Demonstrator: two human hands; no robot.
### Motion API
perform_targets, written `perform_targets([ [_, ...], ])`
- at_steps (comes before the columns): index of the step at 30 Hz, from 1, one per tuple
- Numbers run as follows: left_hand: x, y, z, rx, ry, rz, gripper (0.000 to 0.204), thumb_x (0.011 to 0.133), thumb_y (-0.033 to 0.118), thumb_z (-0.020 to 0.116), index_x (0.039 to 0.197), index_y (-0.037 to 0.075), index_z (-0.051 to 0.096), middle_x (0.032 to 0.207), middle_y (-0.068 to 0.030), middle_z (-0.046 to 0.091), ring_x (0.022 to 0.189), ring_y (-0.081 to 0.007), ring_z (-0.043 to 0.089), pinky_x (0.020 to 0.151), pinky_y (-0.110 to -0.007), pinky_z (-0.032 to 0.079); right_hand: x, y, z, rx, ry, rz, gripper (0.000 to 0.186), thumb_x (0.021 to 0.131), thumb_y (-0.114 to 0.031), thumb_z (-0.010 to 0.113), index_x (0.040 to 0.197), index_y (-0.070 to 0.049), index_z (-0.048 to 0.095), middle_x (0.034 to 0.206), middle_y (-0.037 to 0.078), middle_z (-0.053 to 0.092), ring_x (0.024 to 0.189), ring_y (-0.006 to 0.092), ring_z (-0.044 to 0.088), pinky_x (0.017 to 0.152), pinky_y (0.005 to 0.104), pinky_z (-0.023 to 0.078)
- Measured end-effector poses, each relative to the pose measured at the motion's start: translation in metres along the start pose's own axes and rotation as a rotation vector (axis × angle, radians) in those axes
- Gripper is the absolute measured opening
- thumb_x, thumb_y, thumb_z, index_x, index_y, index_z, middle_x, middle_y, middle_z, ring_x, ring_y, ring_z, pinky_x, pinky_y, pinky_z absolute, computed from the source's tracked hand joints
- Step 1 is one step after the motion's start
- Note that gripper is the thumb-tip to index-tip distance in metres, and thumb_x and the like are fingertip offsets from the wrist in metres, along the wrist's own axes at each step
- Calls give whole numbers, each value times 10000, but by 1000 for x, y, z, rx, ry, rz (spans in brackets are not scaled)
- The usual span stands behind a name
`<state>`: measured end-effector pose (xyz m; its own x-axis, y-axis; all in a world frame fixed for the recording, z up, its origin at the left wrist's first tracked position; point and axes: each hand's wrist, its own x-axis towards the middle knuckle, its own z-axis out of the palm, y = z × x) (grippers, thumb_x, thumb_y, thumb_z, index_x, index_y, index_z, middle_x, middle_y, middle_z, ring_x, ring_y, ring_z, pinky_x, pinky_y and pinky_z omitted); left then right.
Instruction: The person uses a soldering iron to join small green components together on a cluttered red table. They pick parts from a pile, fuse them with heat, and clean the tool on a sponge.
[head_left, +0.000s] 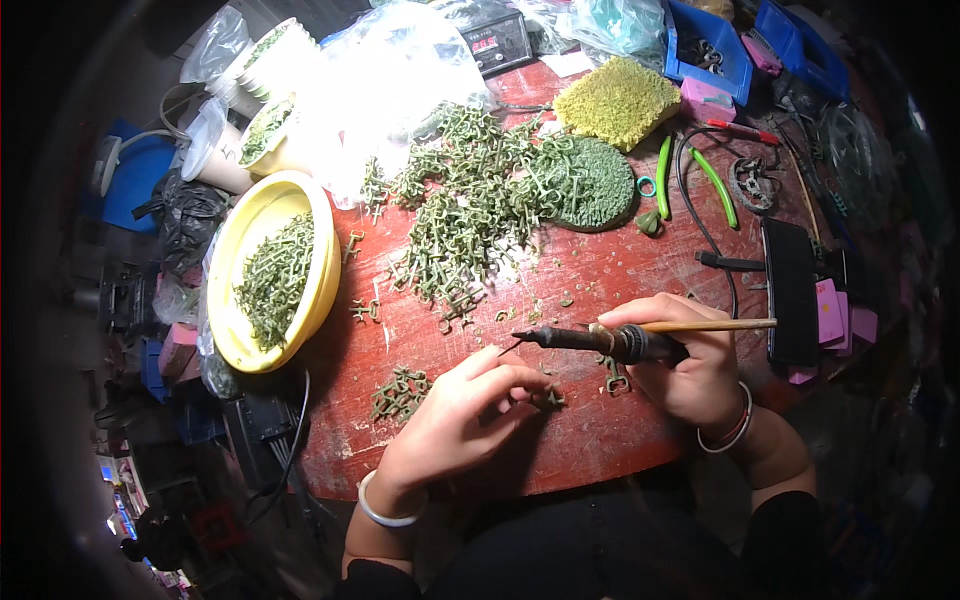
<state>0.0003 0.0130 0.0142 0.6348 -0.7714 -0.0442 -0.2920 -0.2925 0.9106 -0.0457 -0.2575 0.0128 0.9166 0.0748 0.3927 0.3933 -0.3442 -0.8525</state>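
My right hand (690,365) grips a dark heated pen tool (590,340) with a thin wooden rod along it, its fine tip pointing left toward my left hand. My left hand (465,415) rests on the red worn table (600,270), fingers pinched on a small green wax piece (552,397). Another small green piece (617,380) lies just under the tool. A little heap of green pieces (400,392) sits left of my left hand. A large pile of green wax pieces (470,205) covers the table's middle.
A yellow bowl (240,330) of green pieces stands at the left edge. White cups (270,135) and clear plastic bags (395,75) lie behind it. At the back are a yellow sponge (617,100), a round green pad (600,185), green-handled pliers (715,185), blue bins (710,45) and a black box (790,290).
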Motion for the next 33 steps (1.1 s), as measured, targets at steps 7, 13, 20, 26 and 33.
perform_targets([
  [7, -3, -7, 1, 249, 85, 122, 382, 834, 10, 776, 1201, 35, 673, 1002, -137, 640, 901, -318, 640, 773, -402, 548, 0, -1, 0, -4, -1, -2, 329, 765, 89, 717, 1078, -11, 734, 910, 108, 738, 727, 212, 698, 638, 336, 534],
  [13, -1, -1, 1, 509, 108, 194, 328, 778, -64, 763, 1086, 37, 708, 1018, -109, 688, 904, -317, 684, 770, -385, 578, 0, -2, 3, 101, -29, 84, 303, 804, 109, 692, 1083, -4, 725, 949, 120, 747, 697, 188, 711, 612, 321, 539],
  [20, 1, -1, -6, 529, 79, 313, 303, 772, -12, 737, 1067, 28, 687, 977, -106, 654, 835, -296, 641, 727, -397, 560, 1, -7, -14, -136, -72, 32, 332, 806, 60, 757, 1122, -24, 699, 971, 139, 720, 789, 275, 731, 682, 368, 563],
  [26, 6, -8, -7, 542, 107, 388, 215, 788, -3, 730, 1000, 22, 703, 983, -100, 687, 834, -272, 690, 708, -358, 588, -19, 3, -33, -285, -137, -18, 364, 785, -34, 843, 1119, -47, 700, 945, 138, 668, 814, 325, 705, 684, 393, 564],
  [33, 12, -4, -14, 694, 23, 479, 240, 756, 23, 732, 996, 16, 728, 999, -108, 714, 885, -275, 745, 675, -353, 628, -26, 16, -35, -365, -111, -17, 406, 754, -51, 872, 1117, -43, 689, 938, 144, 659, 769, 340, 701, 647, 401, 567],
])
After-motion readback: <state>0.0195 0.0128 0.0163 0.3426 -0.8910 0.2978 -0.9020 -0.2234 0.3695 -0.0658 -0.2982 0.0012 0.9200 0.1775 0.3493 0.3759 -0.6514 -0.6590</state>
